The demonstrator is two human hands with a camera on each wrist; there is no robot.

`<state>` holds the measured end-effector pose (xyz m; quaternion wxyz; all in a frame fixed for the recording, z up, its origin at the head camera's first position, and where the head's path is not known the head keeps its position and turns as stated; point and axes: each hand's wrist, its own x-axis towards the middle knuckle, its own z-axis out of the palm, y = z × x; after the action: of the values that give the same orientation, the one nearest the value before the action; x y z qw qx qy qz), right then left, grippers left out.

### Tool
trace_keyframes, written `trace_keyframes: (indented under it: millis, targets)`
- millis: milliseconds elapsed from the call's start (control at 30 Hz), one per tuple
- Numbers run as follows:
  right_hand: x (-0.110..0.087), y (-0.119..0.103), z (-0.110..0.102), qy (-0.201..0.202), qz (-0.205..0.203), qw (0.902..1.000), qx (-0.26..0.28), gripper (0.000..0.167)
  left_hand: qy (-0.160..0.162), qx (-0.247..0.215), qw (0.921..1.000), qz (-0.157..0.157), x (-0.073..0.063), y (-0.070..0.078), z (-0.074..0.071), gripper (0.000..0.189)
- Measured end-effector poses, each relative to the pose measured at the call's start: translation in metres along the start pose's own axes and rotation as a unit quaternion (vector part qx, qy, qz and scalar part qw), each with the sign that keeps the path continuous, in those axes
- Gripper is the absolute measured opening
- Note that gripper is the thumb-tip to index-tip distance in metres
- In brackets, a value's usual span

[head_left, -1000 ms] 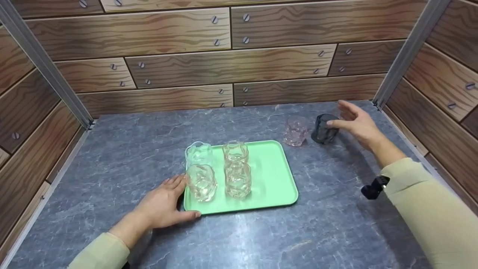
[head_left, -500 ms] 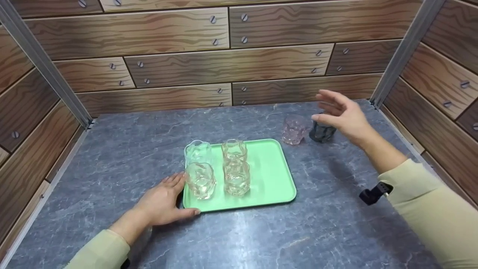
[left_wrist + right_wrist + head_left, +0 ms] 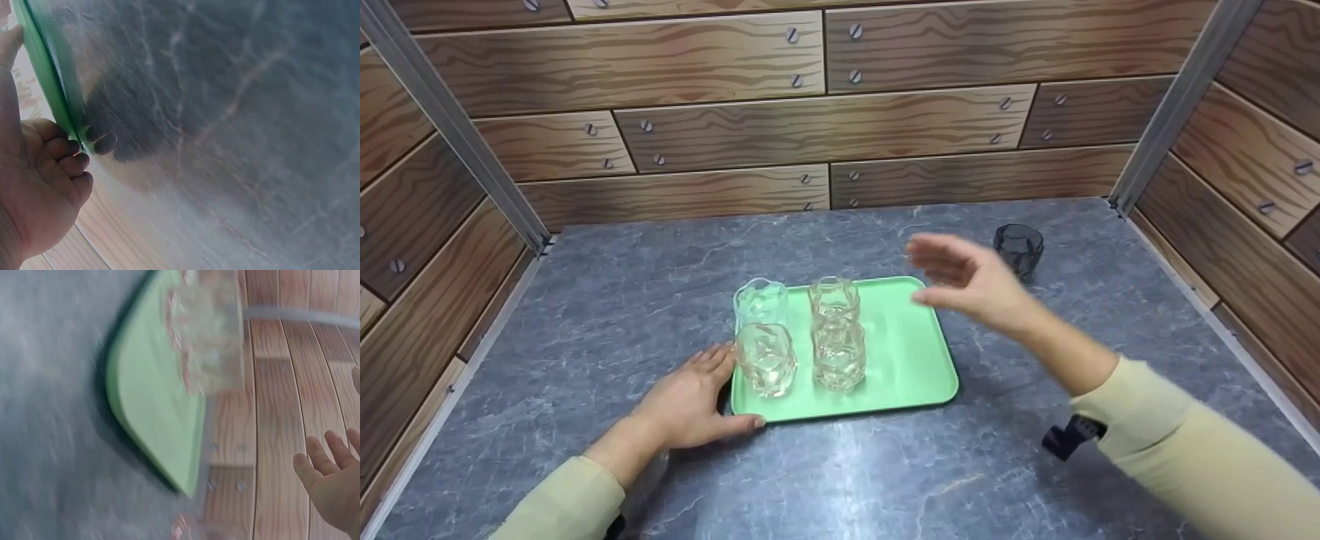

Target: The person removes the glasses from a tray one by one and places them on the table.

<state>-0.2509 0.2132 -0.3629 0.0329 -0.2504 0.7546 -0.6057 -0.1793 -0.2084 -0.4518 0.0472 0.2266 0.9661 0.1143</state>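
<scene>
My left hand (image 3: 684, 401) rests at the near left corner of the green tray (image 3: 904, 337). Its thumb lies along the front edge and its fingers touch the left rim, as the left wrist view also shows. Several wavy glasses stand on the tray: a bluish glass (image 3: 761, 304) behind a clear glass (image 3: 767, 364) on the left, and a faintly pink glass (image 3: 834, 296) behind another one (image 3: 840, 360). My right hand (image 3: 979, 289), fingers apart and holding nothing, hovers beyond the tray's far right corner. It hides the loose pink glass in the head view.
A dark grey glass (image 3: 1020, 251) stands on the marbled table (image 3: 840, 480) at the back right, behind my right wrist. Wood-patterned walls (image 3: 735, 135) close off the back and both sides. The tray's right part holds no glass.
My right hand has let go of the dark glass, risen off it and moved left toward the loose pink glass, which it now covers. My left hand has stayed at the tray's corner.
</scene>
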Motion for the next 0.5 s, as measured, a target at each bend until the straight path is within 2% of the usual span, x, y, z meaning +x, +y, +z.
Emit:
trace_keyframes:
  millis: [133, 267, 500]
  targets:
    - [-0.005, 0.004, 0.026, -0.022, 0.0, 0.9997, 0.008, 0.076, 0.004, -0.002, 1.0, 0.002, 0.0, 0.001, 0.0, 0.118]
    - [-0.01, 0.01, 0.047, -0.028, -0.006, 0.9996, 0.001, 0.074, 0.006, -0.004, 1.0, 0.004, 0.0, 0.001, 0.0, 0.118]
    - [-0.016, 0.021, 0.072, -0.036, -0.006, 0.9992, -0.015, 0.073, 0.006, -0.006, 1.0, 0.001, 0.0, 0.0, 0.001, 0.118]
